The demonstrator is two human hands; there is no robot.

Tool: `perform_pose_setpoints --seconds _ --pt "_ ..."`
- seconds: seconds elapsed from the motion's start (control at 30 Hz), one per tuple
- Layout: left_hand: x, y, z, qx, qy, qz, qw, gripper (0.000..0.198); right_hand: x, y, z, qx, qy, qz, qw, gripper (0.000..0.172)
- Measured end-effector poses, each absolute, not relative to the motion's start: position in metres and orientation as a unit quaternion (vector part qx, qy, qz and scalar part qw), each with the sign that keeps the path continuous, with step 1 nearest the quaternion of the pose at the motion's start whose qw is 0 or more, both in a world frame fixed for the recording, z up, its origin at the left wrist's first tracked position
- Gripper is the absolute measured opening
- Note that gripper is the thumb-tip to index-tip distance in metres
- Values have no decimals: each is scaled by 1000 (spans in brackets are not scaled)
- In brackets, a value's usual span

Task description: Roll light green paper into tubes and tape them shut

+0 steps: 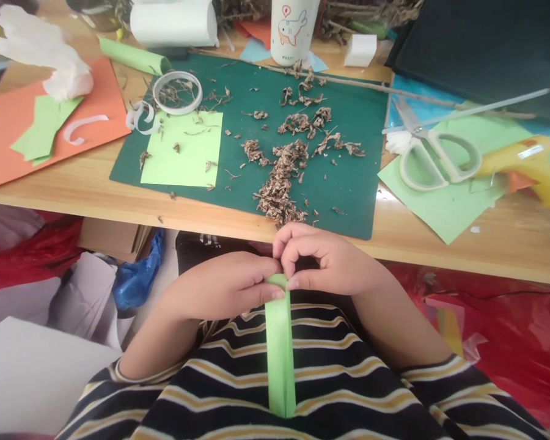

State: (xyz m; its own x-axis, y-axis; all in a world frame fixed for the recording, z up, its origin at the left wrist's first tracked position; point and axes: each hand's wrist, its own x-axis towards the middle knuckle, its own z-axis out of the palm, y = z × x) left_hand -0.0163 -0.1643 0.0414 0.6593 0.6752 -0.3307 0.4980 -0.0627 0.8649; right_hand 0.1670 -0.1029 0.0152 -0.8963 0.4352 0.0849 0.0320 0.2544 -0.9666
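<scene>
A long folded strip of green paper (279, 354) hangs down in front of the striped shirt, its upper end between my hands. My left hand (242, 284) pinches it near the top, thumb lying across the front. On the other side, my right hand (323, 260) holds the top edge between thumb and curled fingers. Just beyond my fingers, a pile of dried, crumbled leaves (282, 183) lies on a dark green cutting mat (348, 214). A light green paper square (183, 150) rests on the mat's left side, with a few leaf bits on it.
Scissors (433, 153) and a yellow glue gun (522, 168) lie at the right on green paper. A tape roll (177, 93), a rolled green paper (135, 56) and orange paper (96, 146) are at the left. A white cup (293, 30) stands behind the mat, near a long twig (343, 79).
</scene>
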Motion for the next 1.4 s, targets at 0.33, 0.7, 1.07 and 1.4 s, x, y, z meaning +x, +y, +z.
perform_pose_setpoints --seconds 0.33,0.7,1.07,1.4 --pt "-14 -155 44 724 381 62 571 24 167 -97 21 -180 -766 610 94 9" --pt "-14 -159 49 718 399 45 568 24 170 -100 21 -161 -761 609 151 9" --pt "1 -183 39 628 557 128 528 31 178 -99 0 -150 -735 625 215 11" --pt "23 -209 13 491 537 412 549 41 166 -123 -12 -218 -542 774 246 26"
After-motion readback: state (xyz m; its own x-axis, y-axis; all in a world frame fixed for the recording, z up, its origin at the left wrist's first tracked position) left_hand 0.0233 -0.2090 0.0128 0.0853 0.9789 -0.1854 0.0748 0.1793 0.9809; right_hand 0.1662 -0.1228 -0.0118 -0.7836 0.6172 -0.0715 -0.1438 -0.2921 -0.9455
